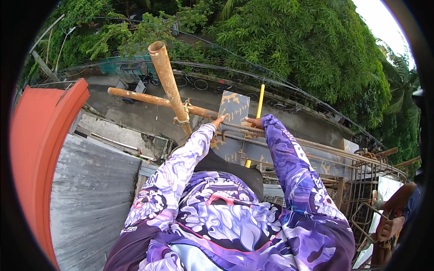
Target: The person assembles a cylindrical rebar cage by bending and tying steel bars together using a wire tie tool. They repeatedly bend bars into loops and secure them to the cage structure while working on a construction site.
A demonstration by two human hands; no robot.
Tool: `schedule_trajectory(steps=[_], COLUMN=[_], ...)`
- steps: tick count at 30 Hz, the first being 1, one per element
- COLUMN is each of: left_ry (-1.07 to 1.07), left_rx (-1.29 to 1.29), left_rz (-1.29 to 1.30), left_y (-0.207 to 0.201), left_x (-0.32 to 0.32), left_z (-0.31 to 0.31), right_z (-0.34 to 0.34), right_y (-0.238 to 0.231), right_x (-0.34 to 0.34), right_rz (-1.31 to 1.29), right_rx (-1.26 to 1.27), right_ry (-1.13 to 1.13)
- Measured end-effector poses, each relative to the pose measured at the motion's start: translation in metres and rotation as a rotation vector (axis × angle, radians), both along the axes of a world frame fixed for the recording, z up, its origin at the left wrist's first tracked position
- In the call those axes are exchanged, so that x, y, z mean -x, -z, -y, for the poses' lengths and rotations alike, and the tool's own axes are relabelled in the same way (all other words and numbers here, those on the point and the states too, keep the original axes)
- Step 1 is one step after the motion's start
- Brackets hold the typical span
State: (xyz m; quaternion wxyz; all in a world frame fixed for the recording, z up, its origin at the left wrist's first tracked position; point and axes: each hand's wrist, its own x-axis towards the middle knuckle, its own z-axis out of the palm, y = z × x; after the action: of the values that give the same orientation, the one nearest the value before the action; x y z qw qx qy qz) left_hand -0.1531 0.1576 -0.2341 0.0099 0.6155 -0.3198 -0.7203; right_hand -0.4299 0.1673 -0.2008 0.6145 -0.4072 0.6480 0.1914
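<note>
My left hand [218, 122] is closed on the left edge of a flat grey panel [234, 105] with tan stains. On the panel's right edge, my right hand [256, 122] grips with the thumb toward its face; the other fingers are mostly hidden. Ribbed steel bars [289, 139] run just below both hands and off to the right. Lower down lies a longer grey panel [266, 153] with similar stains. A yellow pole [260, 101] stands upright close to my right hand.
Rusty scaffold pipes [165, 74] cross at a tied joint left of my hands. A red roof edge [49, 108] and grey metal sheet [95, 194] lie left. At right are a rebar cage [361, 189] and another person's hand [390, 229]. Far below runs a road [149, 115]; cables [226, 68] cross above it.
</note>
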Motion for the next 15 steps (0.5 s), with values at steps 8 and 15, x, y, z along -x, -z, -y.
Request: schedule_trajectory(steps=[8,15], left_ry=[0.020,0.035], left_rx=[-0.022,-0.063], left_rz=[0.015,0.053], left_y=[-0.004,0.005], left_x=[0.003,0.002], left_z=[0.019,0.018], right_z=[-0.031,-0.043], right_y=[-0.055,-0.066], right_x=[-0.014,-0.012], right_rz=[0.005,0.077], right_rx=[0.383,0.406], right_ry=[-0.126,-0.286])
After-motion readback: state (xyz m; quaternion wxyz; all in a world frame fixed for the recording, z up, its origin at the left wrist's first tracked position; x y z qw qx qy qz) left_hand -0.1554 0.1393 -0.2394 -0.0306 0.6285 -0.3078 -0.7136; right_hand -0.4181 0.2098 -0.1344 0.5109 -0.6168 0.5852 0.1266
